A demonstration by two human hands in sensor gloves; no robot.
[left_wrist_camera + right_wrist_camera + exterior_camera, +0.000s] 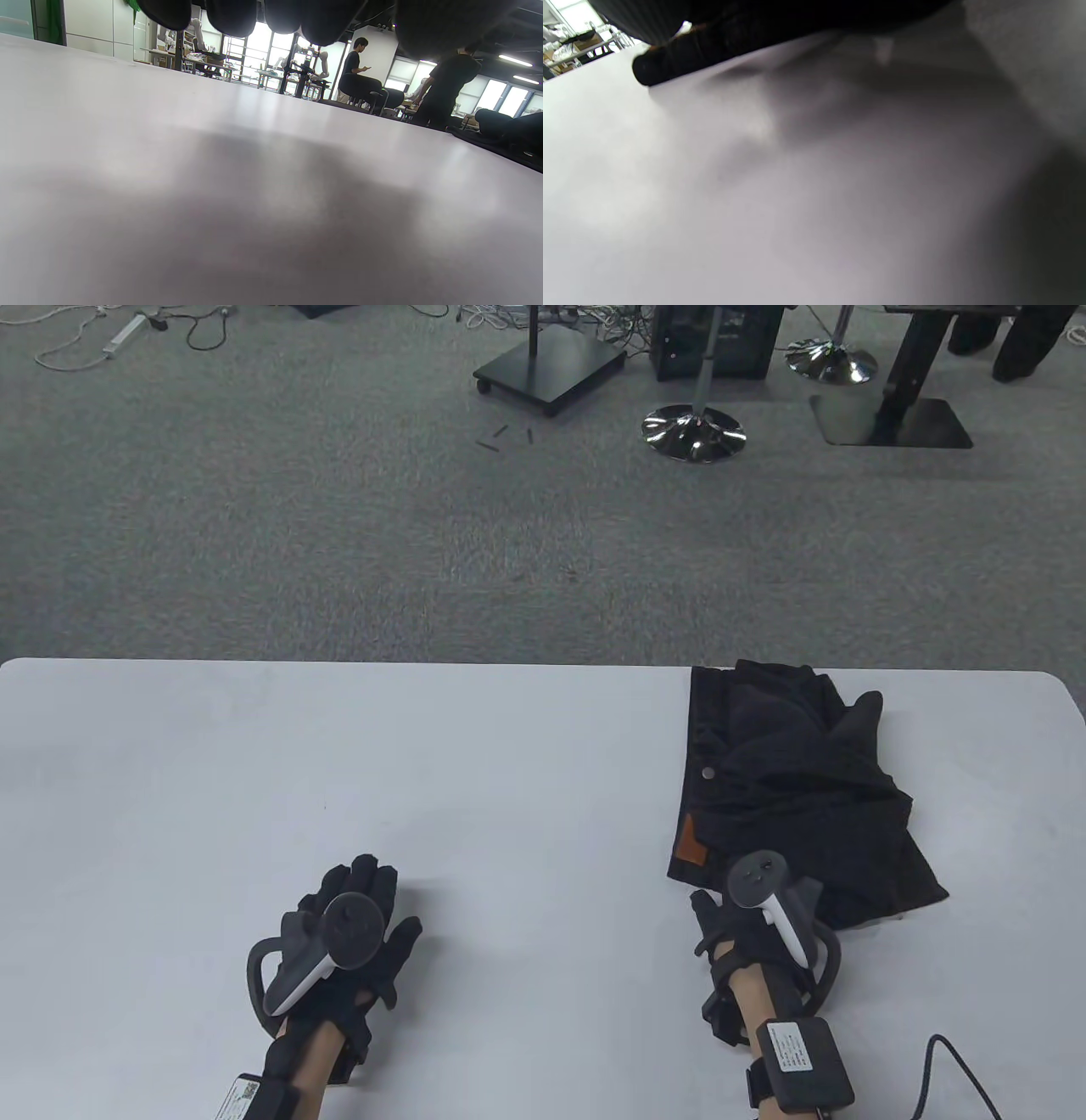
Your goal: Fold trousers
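Black trousers lie folded in a compact bundle at the table's right, with a brown patch and a button on the waistband. My right hand is at the bundle's near edge; its thumb sticks out to the left, and the tracker hides its fingers. In the right wrist view the trousers' dark edge lies across the top, just above the table. My left hand rests flat and empty on the bare table, far left of the trousers. Its fingertips hang over the table surface.
The white table ends at a far edge with grey carpet beyond. Stands, chair bases and cables are on the floor at the back. A black cable runs by my right forearm. The left wrist view shows people standing in the room behind.
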